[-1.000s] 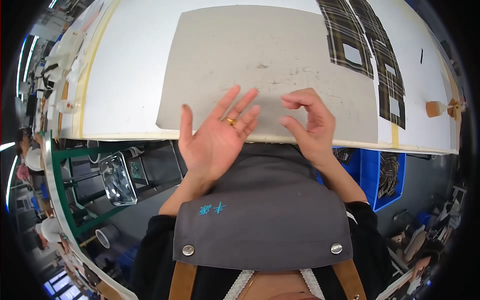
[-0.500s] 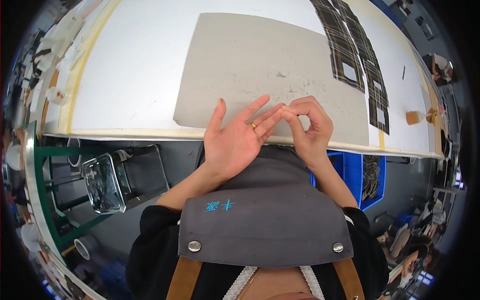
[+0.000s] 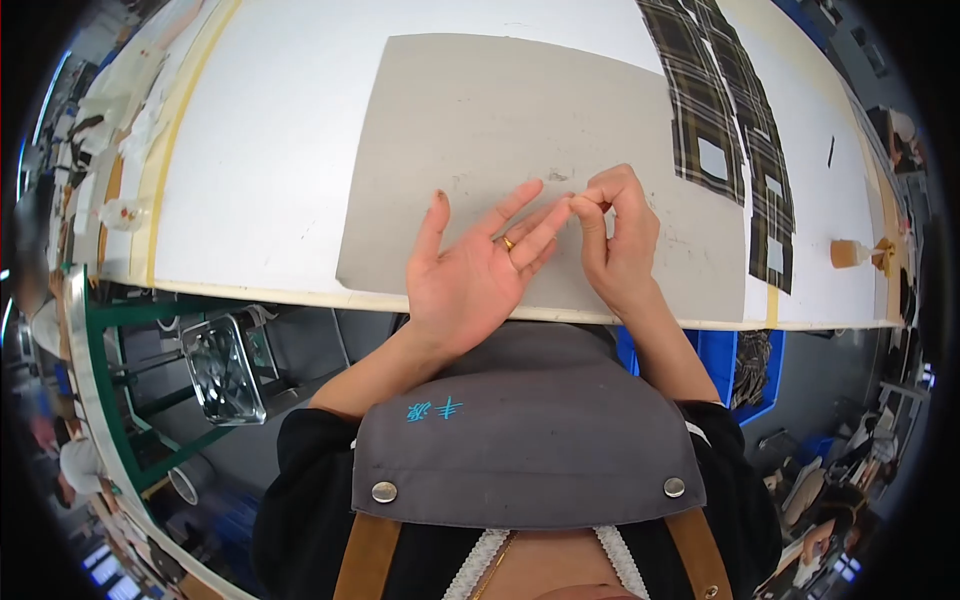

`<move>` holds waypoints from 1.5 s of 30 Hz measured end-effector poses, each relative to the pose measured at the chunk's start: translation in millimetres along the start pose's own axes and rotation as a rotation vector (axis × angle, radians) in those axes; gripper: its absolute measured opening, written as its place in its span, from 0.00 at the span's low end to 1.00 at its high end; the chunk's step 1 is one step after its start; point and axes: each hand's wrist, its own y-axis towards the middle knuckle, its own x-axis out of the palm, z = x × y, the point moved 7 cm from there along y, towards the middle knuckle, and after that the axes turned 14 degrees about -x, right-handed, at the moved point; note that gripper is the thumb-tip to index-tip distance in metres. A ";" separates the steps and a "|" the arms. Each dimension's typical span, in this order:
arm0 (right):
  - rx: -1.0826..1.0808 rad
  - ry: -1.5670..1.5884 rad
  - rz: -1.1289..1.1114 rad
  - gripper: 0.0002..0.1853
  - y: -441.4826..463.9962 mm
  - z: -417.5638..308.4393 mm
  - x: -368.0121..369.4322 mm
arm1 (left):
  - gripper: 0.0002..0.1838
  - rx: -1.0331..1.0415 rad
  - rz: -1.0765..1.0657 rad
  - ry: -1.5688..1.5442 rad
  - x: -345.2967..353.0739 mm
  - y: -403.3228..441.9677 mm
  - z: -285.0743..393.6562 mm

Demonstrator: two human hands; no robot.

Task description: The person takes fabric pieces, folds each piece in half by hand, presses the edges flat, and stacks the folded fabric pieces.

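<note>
My left hand (image 3: 470,270) is palm up above the front edge of the grey sheet (image 3: 500,110), its fingers spread and a gold ring on one of them. Nothing lies in its palm. My right hand (image 3: 620,235) has its thumb and forefinger pinched at the tip of one left finger. Whether anything tiny is between them is too small to tell. The grey sheet, marked with dark scuffs, lies on the white table (image 3: 270,150).
Plaid fabric pieces (image 3: 705,110) with square cutouts lie at the right. Farther right stands a small bottle of amber liquid (image 3: 848,254). Below the table edge are a blue bin (image 3: 715,360) and, at the left, a metal-framed stool (image 3: 222,370). People sit at both far sides.
My right hand has moved left and closed its fingertips on a left fingertip; the two hands were apart at first. The left hand has shifted right. The view has also shifted slightly.
</note>
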 end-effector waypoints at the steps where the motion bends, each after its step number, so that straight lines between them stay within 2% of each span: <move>1: -0.021 -0.050 -0.005 0.07 1.4 1.8 -2.1 | 0.48 0.007 0.015 -0.006 0.9 5.2 3.0; 5: 0.125 -0.070 -0.013 0.08 0.6 21.0 -8.5 | 0.48 -0.094 -0.023 -0.129 5.5 26.1 5.2; 7: 0.311 0.174 0.038 0.10 -4.6 36.5 -6.3 | 0.48 -0.153 -0.056 -0.234 5.0 35.4 6.0; 10: 0.424 0.191 -0.034 0.12 -7.9 47.0 -7.2 | 0.46 -0.193 -0.081 -0.278 0.1 43.1 4.9; 14: 0.463 0.336 -0.010 0.11 -11.8 59.2 -4.8 | 0.45 -0.198 -0.061 -0.293 -4.5 47.6 6.7; 16: 0.541 0.526 0.081 0.08 -17.4 61.7 -1.4 | 0.44 -0.185 -0.037 -0.315 -4.8 47.6 10.4; 19: 0.580 0.622 0.123 0.05 -19.7 61.1 -0.4 | 0.44 -0.194 -0.058 -0.375 -6.7 48.5 11.6; 23: 0.549 0.531 0.090 0.04 -20.3 64.2 -15.3 | 0.43 -0.197 -0.042 -0.381 -5.1 51.5 12.7; 25: 0.591 0.466 0.101 0.04 -26.2 61.6 -26.4 | 0.44 -0.121 0.043 -0.276 -14.7 49.1 19.8; 29: 0.586 0.338 0.192 0.06 -45.1 73.7 -75.3 | 0.41 -0.144 0.013 -0.115 -13.9 51.7 29.3; 31: 0.566 0.198 0.109 0.08 -62.8 83.8 -111.4 | 0.37 -0.170 0.056 0.219 -16.2 54.8 36.3; 32: 0.558 0.186 0.113 0.08 -66.6 83.4 -126.6 | 0.37 -0.172 0.041 0.223 -16.8 57.7 41.1; 34: 0.641 -0.102 -0.127 0.09 -64.7 82.1 -140.1 | 0.34 -0.094 0.082 0.685 -17.1 63.2 53.4; 35: 0.436 -0.220 -0.158 0.09 -45.0 70.3 -141.1 | 0.34 -0.091 0.072 0.683 -19.7 66.1 55.7; 37: 0.423 -0.238 -0.108 0.10 -25.6 73.8 -139.2 | 0.32 0.168 0.185 1.230 -19.5 67.2 70.1; 38: 0.418 -0.247 -0.055 0.13 -16.7 77.5 -141.8 | 0.32 0.175 0.180 1.228 -23.4 67.8 69.5; 39: 0.456 -0.175 -0.060 0.18 -5.6 89.9 -142.3 | 0.27 0.192 0.196 1.186 -28.8 68.0 70.0; 40: 0.445 -0.179 -0.064 0.18 11.0 105.5 -142.6 | 0.22 0.208 0.214 1.144 -32.8 68.0 71.0; 42: 0.481 -0.185 -0.250 0.16 46.9 151.2 -129.0 | 0.22 0.215 0.212 1.117 -33.3 67.2 71.3; 45: 0.425 -0.397 -0.305 0.14 98.3 259.0 -107.5 | 0.21 0.211 0.218 1.088 -40.4 66.9 71.9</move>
